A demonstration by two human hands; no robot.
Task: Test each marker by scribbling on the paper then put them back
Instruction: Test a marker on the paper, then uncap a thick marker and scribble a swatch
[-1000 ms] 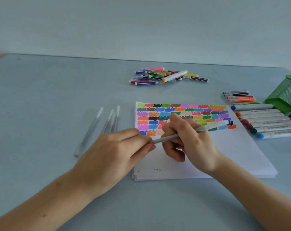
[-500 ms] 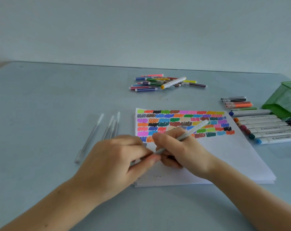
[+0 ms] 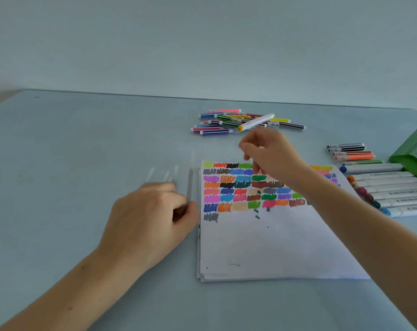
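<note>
Left hand [image 3: 152,218] rests on the table [image 3: 59,151], fingers curled around the lower end of a grey pen [image 3: 190,185] that points away just beside the paper's left edge. Behind its knuckles lie clear pens [image 3: 163,175], blurred. To the right, the paper stack [image 3: 262,242] carries rows of colour scribbles across its upper part. Right hand [image 3: 272,154] hovers over the paper's far edge, fingertips drawn together; it seems to pinch something small, though blur hides what. Beyond it lies a heap of thin markers [image 3: 226,123] topped by a white marker [image 3: 256,122]. Farther right, thick markers [image 3: 391,189] lie in a row beside a green mesh basket [image 3: 413,151].
</note>
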